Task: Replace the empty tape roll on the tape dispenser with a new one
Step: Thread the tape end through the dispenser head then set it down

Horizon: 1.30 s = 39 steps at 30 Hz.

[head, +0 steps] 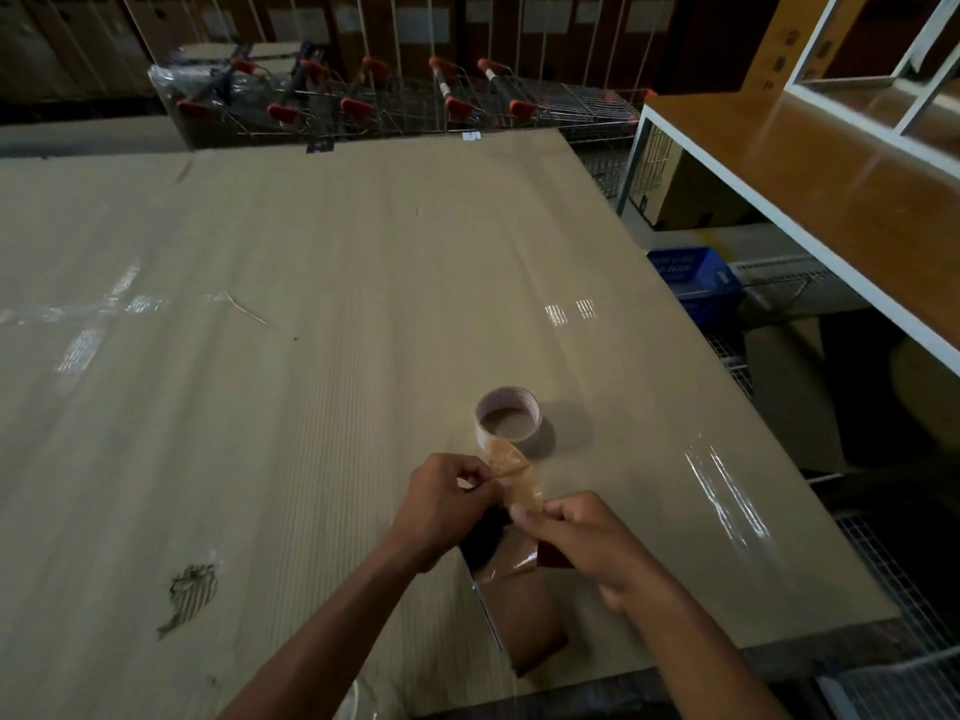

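Note:
An empty white cardboard tape core point(509, 419) lies flat on the cardboard-covered table point(311, 356). Just in front of it, my left hand point(447, 504) and my right hand point(587, 532) pinch the two sides of a loose, crumpled end of brown tape point(514, 478). Below my hands sits the brown tape roll point(519, 610) in a dark dispenser point(485, 537); most of the dispenser is hidden by my hands and the roll.
Strips of clear tape point(727, 496) shine on the table at right and far left. A torn patch point(192, 589) marks the cardboard at lower left. Shopping carts point(415, 101) stand behind the table, a white-framed shelf point(805, 163) and blue basket point(696, 278) to the right.

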Available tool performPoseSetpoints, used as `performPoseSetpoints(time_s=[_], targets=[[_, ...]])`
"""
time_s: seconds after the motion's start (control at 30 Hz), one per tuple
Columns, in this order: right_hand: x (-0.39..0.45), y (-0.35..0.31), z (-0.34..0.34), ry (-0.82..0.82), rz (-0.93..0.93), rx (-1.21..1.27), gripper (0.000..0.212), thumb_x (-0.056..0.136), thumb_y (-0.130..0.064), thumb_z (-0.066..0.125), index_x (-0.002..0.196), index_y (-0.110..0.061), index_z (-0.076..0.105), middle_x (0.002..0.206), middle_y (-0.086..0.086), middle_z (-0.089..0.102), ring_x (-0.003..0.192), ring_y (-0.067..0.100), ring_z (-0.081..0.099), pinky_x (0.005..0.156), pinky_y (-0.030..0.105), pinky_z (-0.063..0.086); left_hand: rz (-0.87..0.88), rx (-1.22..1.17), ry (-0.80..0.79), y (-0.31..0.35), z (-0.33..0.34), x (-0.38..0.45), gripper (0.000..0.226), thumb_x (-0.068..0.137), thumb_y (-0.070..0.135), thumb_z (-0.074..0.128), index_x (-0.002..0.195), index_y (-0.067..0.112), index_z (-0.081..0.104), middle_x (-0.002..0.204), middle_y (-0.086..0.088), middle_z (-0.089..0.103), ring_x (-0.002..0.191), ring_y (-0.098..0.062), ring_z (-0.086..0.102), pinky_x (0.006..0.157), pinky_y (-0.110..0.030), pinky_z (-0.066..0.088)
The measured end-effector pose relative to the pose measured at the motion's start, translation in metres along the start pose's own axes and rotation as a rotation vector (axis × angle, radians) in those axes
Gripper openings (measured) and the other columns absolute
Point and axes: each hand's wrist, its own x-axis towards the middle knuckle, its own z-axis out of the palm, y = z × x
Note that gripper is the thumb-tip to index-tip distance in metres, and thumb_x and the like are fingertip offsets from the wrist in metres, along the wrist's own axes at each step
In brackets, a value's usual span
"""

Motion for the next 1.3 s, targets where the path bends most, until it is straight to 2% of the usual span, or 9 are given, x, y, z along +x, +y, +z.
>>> performPoseSetpoints(time_s=[0.1,0.2,0.37,0.53,0.63,0.73,0.87,1.0,1.3], targets=[[-0.004,-0.004,0.001,-0.006,0.026,-0.005,0.036,0.074,-0.048,0.073,0.062,-0.015,0.066,0.068,0.001,0.068,0.072,0.012,0.063,0.071,0.032,0.051,-0.001,-0.01,0.005,0.0,0.0,0.0,0.021,0.087,0.02,0.072,0.069,0.011,0.072,0.077,-0.008,0.074,0.071,-0.022,0.074,0.064,-0.037,0.06],[0.0,-0.002,0.009,0.105,0.021,-0.142,0.029,0.07,-0.032,0.078,0.078,-0.004,0.073,0.071,0.005,0.07,0.067,0.013,0.061,0.062,0.031,0.043,0.002,0.006,0.018,0.002,0.001,-0.001,0.022,0.086,0.02,0.073,0.065,0.015,0.071,0.078,-0.008,0.074,0.071,-0.021,0.072,0.06,-0.031,0.056],[0.003,0.001,0.015,0.205,0.024,-0.213,0.006,0.066,-0.013,0.077,0.067,-0.008,0.074,0.067,0.006,0.073,0.063,0.016,0.065,0.059,0.03,0.045,0.01,0.013,0.02,0.003,0.003,-0.002,0.025,0.087,0.022,0.072,0.063,0.017,0.068,0.079,-0.008,0.072,0.075,-0.023,0.072,0.06,-0.03,0.053],[-0.006,-0.007,0.009,0.101,0.091,-0.011,0.027,0.076,-0.027,0.076,0.085,-0.001,0.073,0.071,0.002,0.071,0.065,0.007,0.065,0.061,0.017,0.047,-0.013,-0.029,0.002,0.0,0.001,-0.004,0.022,0.087,0.023,0.071,0.068,0.011,0.072,0.081,-0.007,0.073,0.078,-0.027,0.073,0.074,-0.048,0.061],[-0.009,-0.01,0.006,0.061,0.114,0.062,0.053,0.064,-0.052,0.079,0.085,-0.004,0.07,0.077,0.005,0.067,0.076,0.014,0.063,0.072,0.029,0.044,-0.008,-0.025,0.006,-0.001,0.001,-0.005,0.022,0.085,0.028,0.072,0.069,0.014,0.073,0.08,-0.004,0.074,0.076,-0.023,0.074,0.075,-0.052,0.061],[-0.007,-0.009,0.011,0.127,0.085,-0.015,0.038,0.073,-0.039,0.077,0.078,-0.002,0.072,0.073,0.005,0.071,0.068,0.011,0.065,0.062,0.023,0.044,-0.026,-0.037,0.017,0.001,0.002,-0.006,0.022,0.086,0.027,0.072,0.071,0.012,0.073,0.081,-0.005,0.074,0.076,-0.024,0.074,0.074,-0.052,0.061],[-0.002,-0.001,0.018,0.237,0.01,-0.146,0.025,0.071,-0.023,0.077,0.078,0.0,0.074,0.08,0.021,0.075,0.071,0.024,0.071,0.061,0.03,0.046,-0.039,-0.059,0.027,0.003,0.003,-0.007,0.022,0.087,0.025,0.072,0.071,0.01,0.073,0.084,-0.007,0.073,0.081,-0.028,0.073,0.076,-0.051,0.061],[-0.002,-0.002,0.018,0.242,-0.001,-0.235,0.005,0.073,-0.013,0.075,0.075,-0.009,0.076,0.075,0.011,0.076,0.065,0.015,0.066,0.056,0.026,0.045,-0.094,-0.162,0.016,0.007,0.001,-0.008,0.023,0.089,0.018,0.071,0.067,0.011,0.071,0.084,-0.011,0.073,0.082,-0.028,0.073,0.075,-0.043,0.062],[0.009,-0.003,0.011,0.178,0.075,-0.192,0.019,0.072,-0.006,0.074,0.056,-0.014,0.068,0.037,-0.01,0.057,0.038,0.001,0.049,0.042,0.019,0.034,-0.101,-0.224,0.011,0.009,0.004,-0.01,0.021,0.09,0.011,0.069,0.069,0.008,0.072,0.077,-0.01,0.071,0.076,-0.027,0.071,0.071,-0.041,0.06]])
